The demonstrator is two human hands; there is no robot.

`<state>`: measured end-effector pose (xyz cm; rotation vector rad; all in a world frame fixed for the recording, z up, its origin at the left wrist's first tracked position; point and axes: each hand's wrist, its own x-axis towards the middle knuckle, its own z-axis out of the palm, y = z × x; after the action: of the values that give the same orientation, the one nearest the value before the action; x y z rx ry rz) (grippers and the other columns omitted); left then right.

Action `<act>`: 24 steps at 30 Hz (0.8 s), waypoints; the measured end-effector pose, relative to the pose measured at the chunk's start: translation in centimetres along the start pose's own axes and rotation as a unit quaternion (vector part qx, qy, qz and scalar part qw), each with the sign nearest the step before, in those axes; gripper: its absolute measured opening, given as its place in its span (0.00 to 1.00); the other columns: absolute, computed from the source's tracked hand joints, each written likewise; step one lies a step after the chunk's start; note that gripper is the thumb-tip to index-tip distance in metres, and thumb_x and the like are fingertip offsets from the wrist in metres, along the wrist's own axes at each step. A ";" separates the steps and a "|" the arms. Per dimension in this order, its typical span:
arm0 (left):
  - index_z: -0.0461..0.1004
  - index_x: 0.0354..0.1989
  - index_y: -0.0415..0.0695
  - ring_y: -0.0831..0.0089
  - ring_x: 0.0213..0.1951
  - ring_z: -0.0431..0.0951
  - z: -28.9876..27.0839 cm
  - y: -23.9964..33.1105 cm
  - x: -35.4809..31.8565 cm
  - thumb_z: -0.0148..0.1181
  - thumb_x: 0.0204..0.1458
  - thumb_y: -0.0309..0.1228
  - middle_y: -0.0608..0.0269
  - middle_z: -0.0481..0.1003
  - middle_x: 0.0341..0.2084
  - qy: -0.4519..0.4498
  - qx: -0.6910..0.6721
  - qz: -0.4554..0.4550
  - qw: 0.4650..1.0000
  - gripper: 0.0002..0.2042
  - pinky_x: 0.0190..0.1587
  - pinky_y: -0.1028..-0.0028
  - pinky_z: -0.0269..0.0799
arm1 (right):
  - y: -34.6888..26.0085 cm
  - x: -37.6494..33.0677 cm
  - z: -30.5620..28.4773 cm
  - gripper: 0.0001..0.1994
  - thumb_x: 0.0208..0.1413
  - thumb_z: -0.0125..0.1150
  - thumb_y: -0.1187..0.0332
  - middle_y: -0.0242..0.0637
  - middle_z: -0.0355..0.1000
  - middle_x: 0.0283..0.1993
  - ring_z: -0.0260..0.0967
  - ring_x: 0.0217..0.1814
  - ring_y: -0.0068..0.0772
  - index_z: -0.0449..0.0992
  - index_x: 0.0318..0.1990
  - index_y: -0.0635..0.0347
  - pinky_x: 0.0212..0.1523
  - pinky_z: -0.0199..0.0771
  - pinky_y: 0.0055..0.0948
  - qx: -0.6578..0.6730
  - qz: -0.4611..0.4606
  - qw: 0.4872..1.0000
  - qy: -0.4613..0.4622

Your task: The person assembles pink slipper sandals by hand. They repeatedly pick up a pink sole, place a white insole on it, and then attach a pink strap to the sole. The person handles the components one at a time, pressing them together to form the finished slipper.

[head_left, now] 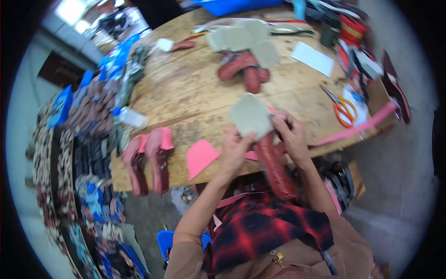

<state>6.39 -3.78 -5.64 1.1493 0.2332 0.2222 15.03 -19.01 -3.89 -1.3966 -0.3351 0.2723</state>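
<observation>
Near the table's front edge, my left hand (236,151) pinches the lower edge of a pale, stiff-looking sheet piece (251,114). The piece stands out from the far end of a reddish-brown shoe last (275,169), which slants down toward my lap. My right hand (290,135) has its fingers closed around the right side of that end, where a bit of pink material shows. Whether it grips the last, the pink material or both is hidden. Beside my left wrist lies a pink cut piece (200,158). Two more lasts with pink ends (159,158) lie at the left table edge.
Further back sit several reddish lasts (244,69) with pale pieces (239,37). Orange-handled scissors (344,109), a white sheet (312,58) and a pink strip (355,132) lie to the right. A white bottle (132,117) is at left, near shelves full of lasts (93,102).
</observation>
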 end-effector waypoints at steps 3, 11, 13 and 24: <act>0.66 0.54 0.39 0.75 0.44 0.78 -0.6 0.3 0.7 0.58 0.58 0.28 0.59 0.76 0.44 -0.039 0.056 -0.001 0.998 0.17 0.46 0.73 0.76 | -0.3 0.1 -0.1 0.09 0.62 0.57 0.67 0.24 0.64 0.24 0.56 0.25 0.15 0.76 0.33 0.63 0.26 0.58 0.23 -0.066 -0.037 0.997 -0.024; 0.58 0.64 0.40 0.68 0.54 0.72 -1.0 4.7 0.7 0.60 0.55 0.28 0.54 0.70 0.54 -0.086 0.255 0.028 0.963 0.28 0.55 0.66 0.70 | -0.3 1.0 -0.4 0.14 0.61 0.54 0.72 0.25 0.57 0.19 0.50 0.22 0.17 0.64 0.21 0.62 0.24 0.52 0.24 -0.102 -0.116 0.988 0.015; 0.57 0.66 0.40 0.62 0.61 0.66 -1.5 5.0 -0.1 0.63 0.51 0.28 0.50 0.65 0.60 -0.051 0.447 0.194 0.872 0.33 0.61 0.60 0.64 | 0.3 1.3 -0.7 0.15 0.61 0.54 0.71 0.22 0.58 0.19 0.50 0.22 0.15 0.64 0.21 0.61 0.23 0.51 0.23 -0.056 -0.085 0.995 0.018; 0.61 0.60 0.40 0.49 0.52 0.65 0.0 10.7 -1.6 0.75 0.25 0.52 0.49 0.66 0.45 -0.275 0.714 0.195 0.614 0.50 0.58 0.53 0.60 | -3.7 4.5 -2.1 0.16 0.59 0.58 0.56 0.30 0.72 0.25 0.66 0.20 0.21 0.76 0.47 0.56 0.20 0.61 0.18 -0.280 0.118 0.868 -0.392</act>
<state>4.28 0.00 4.32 2.8239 -0.5552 -0.0055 19.90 -19.76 -0.20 -1.8556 -0.9760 1.0220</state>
